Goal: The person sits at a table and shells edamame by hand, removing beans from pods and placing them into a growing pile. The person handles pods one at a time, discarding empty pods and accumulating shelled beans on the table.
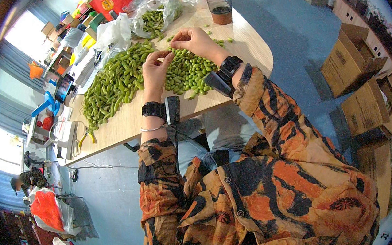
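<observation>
My left hand is over the edge between a heap of green edamame pods and a pile of shelled green beans. Thumb and forefinger are bent together at its tip. Just beyond it, my right hand hangs above the far side of the beans, its thumb and fingertips pinched too. Whether either pinch contains a pod or bean is too small to tell. Black straps with small devices circle both wrists. Pods and beans lie directly on the light wooden table.
Behind the heap sit a white plastic bag and a clear bag of pods. A plastic cup with dark contents stands near the far edge. Pliers lie front left, near a phone on a stand. Cardboard boxes occupy the floor at right.
</observation>
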A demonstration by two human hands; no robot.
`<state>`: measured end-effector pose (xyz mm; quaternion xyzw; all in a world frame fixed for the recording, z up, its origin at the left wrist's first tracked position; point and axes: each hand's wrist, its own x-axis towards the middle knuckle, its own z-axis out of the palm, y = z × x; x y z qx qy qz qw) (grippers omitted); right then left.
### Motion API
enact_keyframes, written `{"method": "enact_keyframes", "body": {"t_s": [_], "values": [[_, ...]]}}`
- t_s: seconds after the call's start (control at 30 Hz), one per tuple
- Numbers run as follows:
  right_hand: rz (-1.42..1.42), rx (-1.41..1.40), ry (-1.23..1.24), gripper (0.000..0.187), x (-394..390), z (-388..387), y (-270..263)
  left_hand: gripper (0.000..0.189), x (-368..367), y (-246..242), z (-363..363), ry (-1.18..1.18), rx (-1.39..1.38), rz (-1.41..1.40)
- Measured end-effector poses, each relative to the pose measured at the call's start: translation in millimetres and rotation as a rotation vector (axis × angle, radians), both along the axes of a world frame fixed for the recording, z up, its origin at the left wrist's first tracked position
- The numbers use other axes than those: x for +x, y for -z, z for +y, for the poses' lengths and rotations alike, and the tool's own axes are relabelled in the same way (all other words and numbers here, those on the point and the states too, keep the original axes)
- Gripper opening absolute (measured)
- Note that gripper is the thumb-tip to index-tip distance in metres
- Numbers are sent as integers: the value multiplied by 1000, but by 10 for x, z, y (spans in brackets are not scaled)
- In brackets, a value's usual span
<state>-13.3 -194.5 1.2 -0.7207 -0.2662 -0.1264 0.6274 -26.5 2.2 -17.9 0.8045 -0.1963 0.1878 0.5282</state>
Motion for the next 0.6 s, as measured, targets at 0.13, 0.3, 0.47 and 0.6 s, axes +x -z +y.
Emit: {"method": "enact_keyframes", "body": {"t_s": [0.13, 0.3, 0.47, 0.6], "values": [[-1, -21, 9, 21, -29, -11, -24, 21, -29, 6, -34, 41, -96, 45], [2, 10, 9, 18, -8, 0, -5, 16, -63, -23, -43, 143, -167, 104], [80, 35, 5, 18, 29, 7, 23, 15, -99, -65, -61, 147, -171, 146], [0, 1, -5, 22, 18, 1, 16, 17, -131, -85, -73, 123, -147, 173]]}}
